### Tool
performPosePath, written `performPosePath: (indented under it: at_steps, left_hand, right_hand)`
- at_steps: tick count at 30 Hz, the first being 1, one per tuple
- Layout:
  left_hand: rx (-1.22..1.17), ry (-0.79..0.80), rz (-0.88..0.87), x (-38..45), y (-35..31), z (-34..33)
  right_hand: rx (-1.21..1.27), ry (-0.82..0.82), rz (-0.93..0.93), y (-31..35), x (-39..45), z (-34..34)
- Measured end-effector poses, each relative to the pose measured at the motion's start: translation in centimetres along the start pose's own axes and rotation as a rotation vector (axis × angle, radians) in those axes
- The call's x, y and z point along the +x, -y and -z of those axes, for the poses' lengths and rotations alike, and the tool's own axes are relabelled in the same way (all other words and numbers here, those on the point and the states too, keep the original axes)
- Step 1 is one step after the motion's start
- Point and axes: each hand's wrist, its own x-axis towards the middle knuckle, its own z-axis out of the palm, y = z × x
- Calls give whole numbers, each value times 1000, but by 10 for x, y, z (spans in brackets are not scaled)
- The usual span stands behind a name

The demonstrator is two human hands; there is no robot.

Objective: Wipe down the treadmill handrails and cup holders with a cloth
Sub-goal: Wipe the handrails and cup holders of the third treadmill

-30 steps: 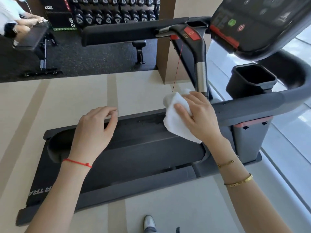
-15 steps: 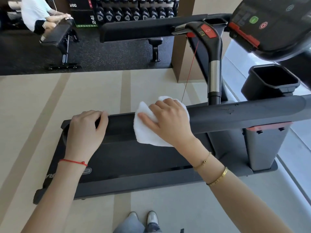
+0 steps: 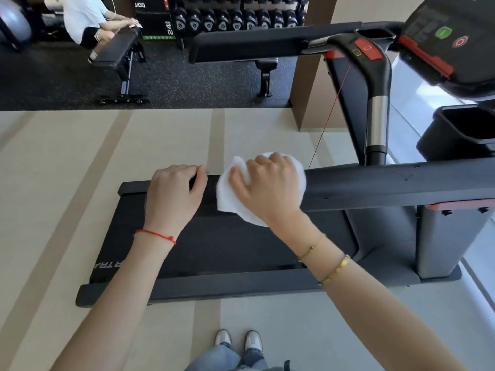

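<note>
White cloth (image 3: 261, 191) is wrapped over the near handrail (image 3: 388, 186) of the treadmill, close to its free end, and the right hand (image 3: 267, 186) has its grip clamped on the cloth and the bar together. The left hand (image 3: 174, 194) sits just beside it with its fingers curled over the very end of the rail — it looks like it is holding the bar steady. The step in hand looks like rubbing this rail; next, the far handrail (image 3: 254, 45) and the cup holder (image 3: 466, 129) need a wipe too — so the cloth must travel.
</note>
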Motion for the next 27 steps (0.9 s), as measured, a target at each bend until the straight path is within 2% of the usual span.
performPosePath:
  at_steps: [4, 9, 15, 18, 23, 27]
  left_hand:
    - [8, -26, 4, -2, -2, 2]
    - [-29, -1, -23, -2, 4, 2]
    - [-60, 12, -48, -1, 3, 4]
    - [-76, 16, -44, -1, 2, 5]
    - [-68, 20, -44, 1, 2, 9]
    - [-68, 68, -61, 3, 6, 10]
  right_hand:
    - [44, -42, 13, 27, 2, -9]
    - [43, -130, 102, -8, -8, -2]
    - [-77, -202, -65, -55, -12, 17]
    - [-95, -161, -141, -33, -6, 12]
    - [-31, -109, -125, 22, 2, -8]
    - [34, -119, -28, 16, 0, -3]
